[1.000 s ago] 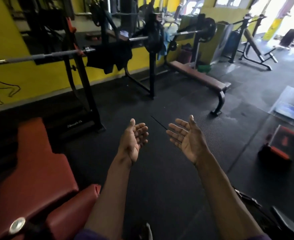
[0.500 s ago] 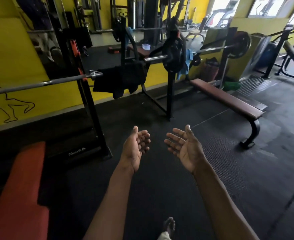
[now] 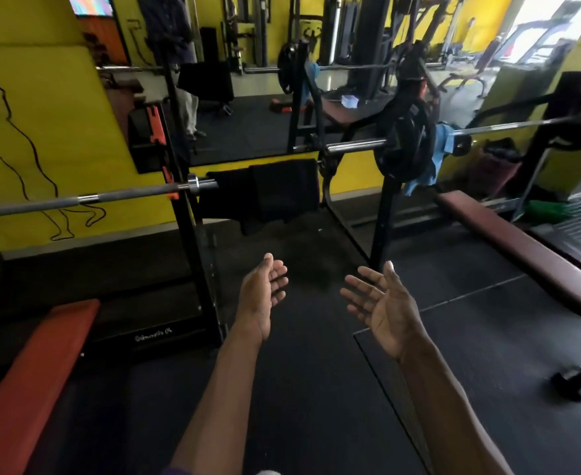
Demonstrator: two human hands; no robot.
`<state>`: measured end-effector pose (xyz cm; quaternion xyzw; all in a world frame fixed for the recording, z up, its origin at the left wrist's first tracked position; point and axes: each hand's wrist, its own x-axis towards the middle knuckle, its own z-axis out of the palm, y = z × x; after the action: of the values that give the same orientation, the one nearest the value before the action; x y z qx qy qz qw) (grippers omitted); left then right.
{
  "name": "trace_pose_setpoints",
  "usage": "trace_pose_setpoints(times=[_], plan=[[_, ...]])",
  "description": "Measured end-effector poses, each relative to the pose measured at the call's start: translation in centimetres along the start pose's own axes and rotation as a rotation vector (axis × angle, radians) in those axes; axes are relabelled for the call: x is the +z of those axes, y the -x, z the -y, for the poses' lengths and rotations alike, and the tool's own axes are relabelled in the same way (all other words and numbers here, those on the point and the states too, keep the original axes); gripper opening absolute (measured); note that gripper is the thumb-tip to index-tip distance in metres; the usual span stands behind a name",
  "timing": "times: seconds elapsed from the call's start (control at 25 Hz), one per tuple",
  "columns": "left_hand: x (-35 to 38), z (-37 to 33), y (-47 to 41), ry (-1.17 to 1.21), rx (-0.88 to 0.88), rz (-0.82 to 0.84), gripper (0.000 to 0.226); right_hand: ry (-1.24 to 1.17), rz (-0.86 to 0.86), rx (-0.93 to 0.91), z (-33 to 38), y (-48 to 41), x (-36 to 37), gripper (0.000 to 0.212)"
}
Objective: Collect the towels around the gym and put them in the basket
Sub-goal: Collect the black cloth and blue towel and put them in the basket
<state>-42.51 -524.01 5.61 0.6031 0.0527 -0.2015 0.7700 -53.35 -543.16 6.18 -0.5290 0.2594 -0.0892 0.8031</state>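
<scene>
Closer now than half a second ago, the rack and its black towel [image 3: 265,193] fill more of the view, and the red bench [image 3: 32,382] has slid further left and below the left hand. Both hands keep the same pose: the left hand [image 3: 260,298] and right hand [image 3: 383,308] are raised palm-in, fingers spread and loose, holding nothing.

The black towel hangs over the end of a barbell [image 3: 87,200], straight ahead of and above the left hand, well apart from it. A blue towel [image 3: 436,156] is draped by the plate [image 3: 404,142] on a second bar, up and slightly right of the right hand, further off.

No basket shows in view, so what it holds cannot be told. Judging from empty hands and two towels left hanging, the collecting looks to have much left: each must be reached, pulled off, and carried to the basket.
</scene>
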Motion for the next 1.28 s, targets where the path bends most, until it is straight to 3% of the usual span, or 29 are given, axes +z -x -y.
trace_pose_setpoints(times=[0.36, 0.48, 0.6, 0.72, 0.84, 0.92, 1.0, 1.16, 1.28], plan=[[3.2, -4.7, -23.0, -0.043, 0.152, -0.166, 0.033, 0.023, 0.01, 0.079, 3.0, -21.3, 1.1, 0.06], [3.6, -7.0, -31.6, -0.467, 0.339, -0.234, 0.036, 0.034, 0.019, 0.107, 4.5, -28.5, 3.3, 0.061], [3.2, -9.7, -39.4, -0.968, 0.514, -0.213, 0.052, 0.059, 0.032, 0.115, 5.9, -34.7, 5.3, 0.06], [2.9, -12.2, -46.2, -1.464, 0.393, -0.06, 0.086, 0.079, 0.033, 0.15, 6.5, -39.1, 6.1, 0.059], [2.7, -14.3, -51.2, -1.698, 0.219, 0.032, 0.111, 0.099, 0.022, 0.17, 6.8, -42.2, 5.9, 0.057], [2.6, -14.7, -53.5, -1.722, 0.108, 0.075, 0.118, 0.111, 0.015, 0.178, 7.4, -44.2, 5.6, 0.058], [2.3, -14.4, -54.7, -1.678, 0.057, 0.103, 0.108, 0.113, 0.011, 0.186, 7.9, -45.7, 5.3, 0.059], [1.4, -13.9, -55.4, -1.495, 0.173, 0.138, 0.073, 0.1, -0.007, 0.189, 8.6, -48.1, 4.5, 0.059], [2.0, -14.2, -54.8, -1.348, 0.301, 0.072, 0.046, 0.092, -0.013, 0.206, 9.0, -49.0, 4.1, 0.059]])
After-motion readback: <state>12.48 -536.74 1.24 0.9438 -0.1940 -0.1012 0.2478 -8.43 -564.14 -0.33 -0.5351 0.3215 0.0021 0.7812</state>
